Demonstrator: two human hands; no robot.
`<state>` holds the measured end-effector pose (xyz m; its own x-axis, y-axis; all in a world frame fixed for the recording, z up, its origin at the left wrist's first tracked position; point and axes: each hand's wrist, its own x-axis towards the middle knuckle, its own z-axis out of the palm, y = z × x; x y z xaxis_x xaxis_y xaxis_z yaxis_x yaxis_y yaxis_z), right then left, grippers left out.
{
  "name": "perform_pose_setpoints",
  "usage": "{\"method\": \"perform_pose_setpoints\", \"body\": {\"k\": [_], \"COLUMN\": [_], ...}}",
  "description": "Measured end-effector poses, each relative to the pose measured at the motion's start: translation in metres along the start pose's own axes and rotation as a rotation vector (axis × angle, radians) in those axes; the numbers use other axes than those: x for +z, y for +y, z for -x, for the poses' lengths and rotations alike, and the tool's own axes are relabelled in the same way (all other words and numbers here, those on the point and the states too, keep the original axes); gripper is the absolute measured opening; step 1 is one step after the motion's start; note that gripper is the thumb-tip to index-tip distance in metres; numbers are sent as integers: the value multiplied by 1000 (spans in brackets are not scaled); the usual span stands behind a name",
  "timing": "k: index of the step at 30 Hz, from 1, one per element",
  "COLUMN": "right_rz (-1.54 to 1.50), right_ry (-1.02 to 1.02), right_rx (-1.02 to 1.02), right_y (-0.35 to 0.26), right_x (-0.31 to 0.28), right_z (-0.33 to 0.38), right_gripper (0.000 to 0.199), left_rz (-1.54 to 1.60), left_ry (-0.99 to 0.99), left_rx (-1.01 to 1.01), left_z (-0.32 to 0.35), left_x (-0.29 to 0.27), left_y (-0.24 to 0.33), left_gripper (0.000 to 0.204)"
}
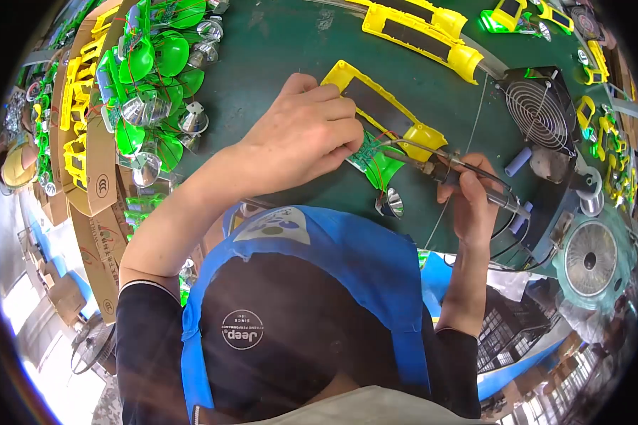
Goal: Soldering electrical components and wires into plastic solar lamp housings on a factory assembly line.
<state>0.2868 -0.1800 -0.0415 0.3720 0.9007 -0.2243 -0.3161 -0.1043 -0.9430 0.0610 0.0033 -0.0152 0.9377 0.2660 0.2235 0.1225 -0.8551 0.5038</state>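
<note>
The circuit board [364, 150] lies on the table [259, 53] just beside the curled fingers of the left hand [308, 131]; whether they pinch anything, I cannot tell. The right hand [473, 202] grips a soldering iron [443, 173], its front end reaching toward the board, near a yellow frame [427, 137].

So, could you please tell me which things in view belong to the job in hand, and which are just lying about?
In use, it seems:
soldering iron, in the right hand
circuit board, near the left hand
green housing
small reflector

Probably just about:
square black fan
round fan
cardboard box
</note>
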Motion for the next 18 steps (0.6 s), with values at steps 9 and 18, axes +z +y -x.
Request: {"method": "perform_pose_setpoints", "body": {"k": [9, 18], "right_rz": [159, 290], "right_ry": [-24, -64], "right_rx": [66, 72], "right_y": [-13, -16], "right_x": [8, 11], "right_z": [-6, -6], "right_gripper": [25, 13], "left_rz": [38, -1], "left_ry": [-32, -14], "left_rx": [-12, -4], "left_z": [-3, -4], "left_x": [-3, -1], "left_y": [-4, -3], "left_gripper": [16, 15]}}
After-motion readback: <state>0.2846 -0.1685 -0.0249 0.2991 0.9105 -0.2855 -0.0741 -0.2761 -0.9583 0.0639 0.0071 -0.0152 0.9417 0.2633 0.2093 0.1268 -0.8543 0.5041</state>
